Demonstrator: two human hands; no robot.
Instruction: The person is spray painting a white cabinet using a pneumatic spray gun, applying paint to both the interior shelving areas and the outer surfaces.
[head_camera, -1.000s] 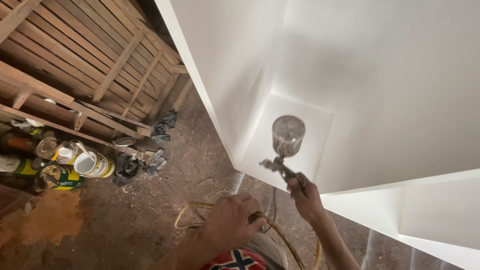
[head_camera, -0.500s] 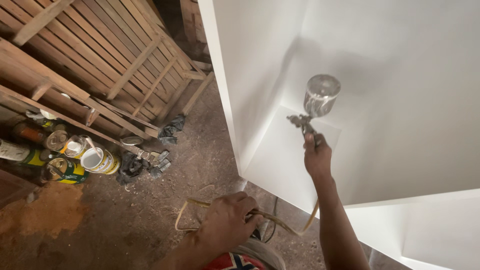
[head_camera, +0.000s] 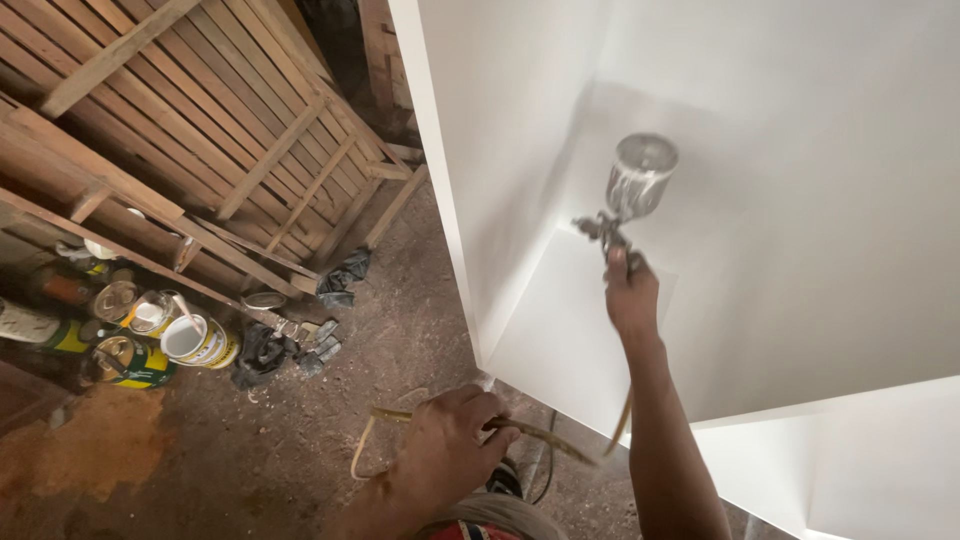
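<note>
We look down from head height at two bare hands working inside a white-painted cabinet (head_camera: 760, 200). Our right hand (head_camera: 632, 295) is raised and closed around the grip of a metal spray gun (head_camera: 625, 200), its shiny paint cup on top and its nozzle turned toward the cabinet's inner corner. Our left hand (head_camera: 450, 450) sits low, near our body, fingers curled shut on a yellowish air hose (head_camera: 520, 430) – the hose loops over the dirt floor (head_camera: 300, 440) and runs up toward the gun. To the left, slatted wooden frames (head_camera: 200, 130) lean together, and open paint cans (head_camera: 160, 335) cluster at their foot – one shows white paint inside. Dark rags (head_camera: 345, 277) lie on the floor beside them.
</note>
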